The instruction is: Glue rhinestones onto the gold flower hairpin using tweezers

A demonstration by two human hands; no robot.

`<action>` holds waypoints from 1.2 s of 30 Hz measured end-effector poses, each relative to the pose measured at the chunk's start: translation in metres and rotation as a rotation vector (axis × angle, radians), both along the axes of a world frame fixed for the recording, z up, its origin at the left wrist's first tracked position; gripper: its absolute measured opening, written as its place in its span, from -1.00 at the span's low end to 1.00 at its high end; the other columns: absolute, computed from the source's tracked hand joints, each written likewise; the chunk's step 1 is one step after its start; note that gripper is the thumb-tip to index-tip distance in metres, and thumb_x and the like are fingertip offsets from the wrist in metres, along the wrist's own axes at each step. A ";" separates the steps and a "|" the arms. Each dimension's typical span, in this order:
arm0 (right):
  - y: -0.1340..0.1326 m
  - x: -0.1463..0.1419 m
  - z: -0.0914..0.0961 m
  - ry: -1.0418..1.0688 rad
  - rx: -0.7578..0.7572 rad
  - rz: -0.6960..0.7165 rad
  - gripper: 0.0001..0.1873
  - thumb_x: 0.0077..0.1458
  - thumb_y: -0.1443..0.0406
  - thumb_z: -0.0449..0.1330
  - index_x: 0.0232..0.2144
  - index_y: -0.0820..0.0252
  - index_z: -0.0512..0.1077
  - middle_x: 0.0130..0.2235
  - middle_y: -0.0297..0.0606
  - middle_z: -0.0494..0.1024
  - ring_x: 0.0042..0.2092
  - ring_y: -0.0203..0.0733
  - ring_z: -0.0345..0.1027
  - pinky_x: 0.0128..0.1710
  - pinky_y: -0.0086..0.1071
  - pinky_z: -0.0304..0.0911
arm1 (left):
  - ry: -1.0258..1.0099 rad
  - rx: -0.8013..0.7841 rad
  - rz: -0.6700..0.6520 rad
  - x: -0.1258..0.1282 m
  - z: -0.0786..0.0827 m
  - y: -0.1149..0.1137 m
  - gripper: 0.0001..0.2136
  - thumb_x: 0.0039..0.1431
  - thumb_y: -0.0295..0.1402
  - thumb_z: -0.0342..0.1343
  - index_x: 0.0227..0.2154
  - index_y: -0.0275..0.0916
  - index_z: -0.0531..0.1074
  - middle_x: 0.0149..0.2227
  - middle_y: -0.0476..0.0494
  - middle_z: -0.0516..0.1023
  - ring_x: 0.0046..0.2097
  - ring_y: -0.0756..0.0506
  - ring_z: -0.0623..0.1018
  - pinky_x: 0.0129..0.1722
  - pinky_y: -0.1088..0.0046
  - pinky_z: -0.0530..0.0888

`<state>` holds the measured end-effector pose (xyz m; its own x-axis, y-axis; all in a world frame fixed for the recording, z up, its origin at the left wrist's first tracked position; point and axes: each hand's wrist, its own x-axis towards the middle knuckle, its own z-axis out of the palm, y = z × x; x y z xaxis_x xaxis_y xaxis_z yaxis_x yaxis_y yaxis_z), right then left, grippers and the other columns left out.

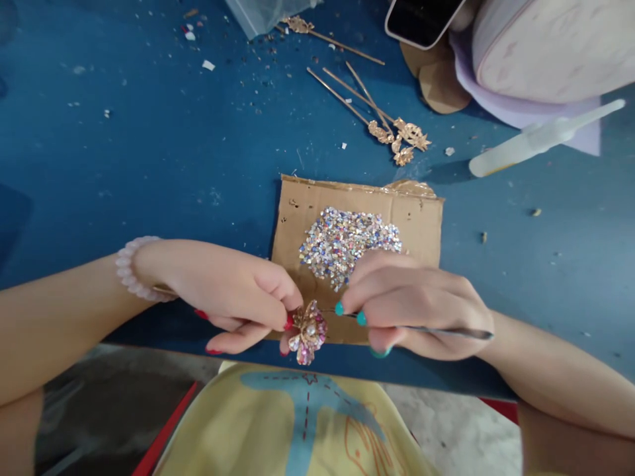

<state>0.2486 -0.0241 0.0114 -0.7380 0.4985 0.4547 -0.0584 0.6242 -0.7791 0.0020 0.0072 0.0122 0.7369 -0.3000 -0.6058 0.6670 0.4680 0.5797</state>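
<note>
Ornament (307, 334) protrudes from pinching left fingers (270, 312), apparently touching tweezers (449, 330) held in right fingers (394, 309).

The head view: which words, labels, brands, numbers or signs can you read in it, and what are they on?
None can be read.
Yellow garment: printed star and dashed lines, no legible lettering.
Cardboard: small dark marks, too small to make out.
Phone: dark screen, nothing readable.
White bottle: no legible label.
</note>
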 end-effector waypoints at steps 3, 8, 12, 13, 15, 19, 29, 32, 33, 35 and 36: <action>0.003 0.003 -0.003 -0.022 0.082 -0.032 -0.79 0.39 0.30 0.09 -0.30 0.30 0.41 -0.32 -0.12 0.61 -0.23 -0.27 0.49 -0.18 -0.28 0.52 | 0.019 0.060 -0.064 0.000 0.005 0.000 -0.83 0.30 -0.46 -0.11 -0.37 -0.15 0.33 -0.70 0.09 0.36 -0.68 0.01 0.08 -0.68 0.49 0.02; 0.013 0.009 -0.014 -0.091 0.157 -0.150 -0.84 0.34 0.30 0.17 -0.31 0.27 0.41 -0.35 -0.17 0.60 -0.24 -0.25 0.53 -0.14 -0.27 0.51 | -0.006 0.125 -0.106 0.000 0.008 0.002 -0.79 0.30 -0.49 -0.14 -0.36 -0.13 0.35 -0.71 0.09 0.35 -0.66 -0.01 0.10 -0.60 0.42 0.08; 0.017 0.009 -0.020 -0.115 0.191 -0.215 -0.85 0.34 0.31 0.17 -0.31 0.25 0.41 -0.35 -0.18 0.61 -0.25 -0.23 0.54 -0.14 -0.23 0.51 | 0.006 0.125 -0.108 0.001 0.008 0.003 -0.80 0.31 -0.48 -0.14 -0.36 -0.13 0.33 -0.70 0.08 0.36 -0.65 -0.03 0.11 -0.61 0.43 0.07; 0.017 0.009 -0.022 -0.119 0.202 -0.222 -0.85 0.34 0.31 0.17 -0.31 0.25 0.41 -0.34 -0.17 0.61 -0.26 -0.23 0.53 -0.14 -0.22 0.51 | 0.009 0.121 -0.105 0.002 0.008 0.003 -0.81 0.31 -0.48 -0.14 -0.36 -0.13 0.33 -0.70 0.08 0.36 -0.64 -0.03 0.10 -0.62 0.43 0.06; 0.018 0.008 -0.023 -0.132 0.224 -0.230 -0.87 0.34 0.32 0.17 -0.31 0.25 0.41 -0.34 -0.16 0.61 -0.27 -0.23 0.52 -0.15 -0.21 0.52 | 0.008 0.116 -0.100 0.002 0.008 0.003 -0.82 0.31 -0.48 -0.13 -0.37 -0.13 0.31 -0.70 0.08 0.36 -0.65 -0.03 0.10 -0.62 0.44 0.06; 0.019 0.007 -0.026 -0.145 0.237 -0.228 -0.89 0.33 0.35 0.18 -0.31 0.24 0.40 -0.35 -0.17 0.61 -0.27 -0.22 0.52 -0.16 -0.20 0.53 | -0.004 0.107 -0.088 0.002 0.008 0.003 -0.81 0.32 -0.48 -0.13 -0.39 -0.13 0.29 -0.70 0.09 0.36 -0.64 -0.02 0.10 -0.62 0.46 0.05; 0.017 0.007 -0.026 -0.150 0.264 -0.214 -0.90 0.31 0.37 0.20 -0.31 0.25 0.40 -0.34 -0.17 0.61 -0.27 -0.20 0.54 -0.17 -0.19 0.53 | -0.004 0.117 -0.089 0.001 0.008 0.002 -0.83 0.31 -0.47 -0.14 -0.37 -0.14 0.28 -0.69 0.09 0.37 -0.64 -0.02 0.11 -0.62 0.46 0.05; 0.018 0.007 -0.026 -0.144 0.276 -0.213 -0.91 0.31 0.36 0.20 -0.30 0.25 0.41 -0.34 -0.18 0.61 -0.27 -0.21 0.55 -0.15 -0.18 0.54 | -0.006 0.122 -0.087 0.001 0.009 0.002 -0.81 0.31 -0.49 -0.15 -0.37 -0.14 0.29 -0.69 0.09 0.36 -0.63 -0.03 0.12 -0.60 0.46 0.07; 0.018 0.008 -0.025 -0.138 0.279 -0.211 -0.91 0.30 0.37 0.20 -0.30 0.26 0.41 -0.34 -0.18 0.61 -0.27 -0.20 0.55 -0.15 -0.18 0.55 | -0.006 0.125 -0.085 0.001 0.009 0.002 -0.81 0.32 -0.48 -0.15 -0.37 -0.14 0.29 -0.70 0.09 0.36 -0.63 -0.03 0.12 -0.60 0.46 0.07; 0.018 0.008 -0.025 -0.133 0.277 -0.205 -0.92 0.29 0.38 0.21 -0.31 0.26 0.41 -0.34 -0.17 0.61 -0.27 -0.19 0.56 -0.16 -0.18 0.55 | -0.010 0.124 -0.076 0.000 0.009 0.001 -0.82 0.33 -0.45 -0.13 -0.38 -0.14 0.28 -0.70 0.09 0.36 -0.64 -0.03 0.11 -0.61 0.46 0.07; 0.018 0.008 -0.024 -0.133 0.272 -0.204 -0.91 0.29 0.38 0.20 -0.31 0.26 0.41 -0.34 -0.17 0.61 -0.27 -0.19 0.56 -0.16 -0.18 0.55 | -0.013 0.120 -0.068 0.000 0.008 0.001 -0.82 0.33 -0.45 -0.12 -0.39 -0.13 0.27 -0.70 0.09 0.35 -0.64 -0.03 0.11 -0.62 0.47 0.06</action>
<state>0.2570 -0.0059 -0.0128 -0.6975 0.5158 0.4975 0.1795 0.7978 -0.5755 0.0020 0.0085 0.0205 0.7254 -0.2751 -0.6310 0.6869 0.3485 0.6377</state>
